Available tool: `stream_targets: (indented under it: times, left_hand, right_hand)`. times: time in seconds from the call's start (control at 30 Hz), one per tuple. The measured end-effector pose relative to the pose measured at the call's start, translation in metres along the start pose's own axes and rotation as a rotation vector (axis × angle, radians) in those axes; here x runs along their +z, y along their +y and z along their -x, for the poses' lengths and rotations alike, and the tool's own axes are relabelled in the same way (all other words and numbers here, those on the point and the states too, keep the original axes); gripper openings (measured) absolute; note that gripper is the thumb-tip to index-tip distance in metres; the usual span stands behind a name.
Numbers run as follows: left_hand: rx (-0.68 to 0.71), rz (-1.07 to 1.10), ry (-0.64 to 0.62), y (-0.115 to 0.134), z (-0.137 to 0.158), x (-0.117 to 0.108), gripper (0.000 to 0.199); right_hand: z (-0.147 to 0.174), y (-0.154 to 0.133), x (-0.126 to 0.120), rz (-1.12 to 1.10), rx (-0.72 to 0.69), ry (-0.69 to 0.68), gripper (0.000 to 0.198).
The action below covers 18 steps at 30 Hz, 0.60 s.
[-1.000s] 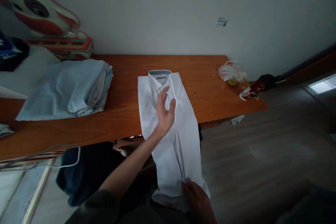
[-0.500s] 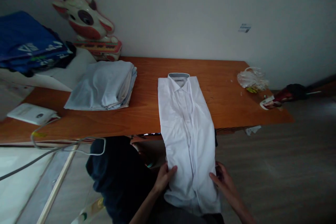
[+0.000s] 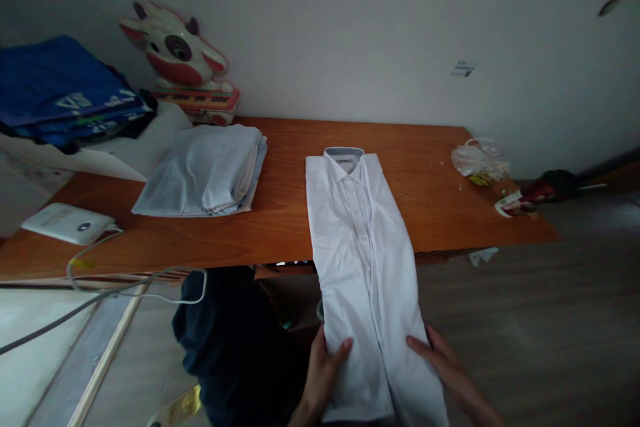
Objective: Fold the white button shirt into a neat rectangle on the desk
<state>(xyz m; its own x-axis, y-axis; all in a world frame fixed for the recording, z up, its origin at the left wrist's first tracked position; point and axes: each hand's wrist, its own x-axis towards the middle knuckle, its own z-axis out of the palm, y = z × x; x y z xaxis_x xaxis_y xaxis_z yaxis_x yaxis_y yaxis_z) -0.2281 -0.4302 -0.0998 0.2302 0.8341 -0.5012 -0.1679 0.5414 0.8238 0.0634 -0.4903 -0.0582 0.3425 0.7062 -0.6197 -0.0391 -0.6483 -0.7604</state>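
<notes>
Both hands have slid lower down the shirt [image 3: 363,260]: left hand [image 3: 325,363] and right hand [image 3: 443,363] each pinch an edge at 6 o'clock (collar lying on the worktop [image 3: 280,213]).

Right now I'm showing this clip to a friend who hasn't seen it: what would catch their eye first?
First the long white shirt, collar on the wooden table and its lower half hanging over the near edge, where the left hand and right hand grip its sides. Next, the cow-faced toy against the wall at the back left, above a pile of folded pale blue cloth.
</notes>
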Motion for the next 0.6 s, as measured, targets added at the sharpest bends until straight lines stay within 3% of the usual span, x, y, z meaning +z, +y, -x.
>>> stream_targets:
  times: [0.13, 0.27, 0.47, 0.6]
  left_hand:
    - [0.025, 0.059, -0.002, 0.013, 0.013, 0.010, 0.060]
    - [-0.056, -0.177, 0.069, 0.005, 0.013, 0.005, 0.070]
    - [-0.098, -0.352, -0.007, -0.017, 0.019, -0.019, 0.074]
    - [-0.113, -0.442, 0.032, -0.030, 0.025, -0.019, 0.086]
  right_hand:
    - [0.010, 0.003, 0.004, -0.140, 0.083, 0.109, 0.069]
    - [0.003, 0.019, 0.009, -0.006, 0.024, 0.118, 0.063]
    - [-0.009, 0.064, -0.005, -0.149, 0.113, -0.060, 0.060]
    - [-0.014, 0.063, -0.006, 0.020, 0.045, -0.074, 0.062]
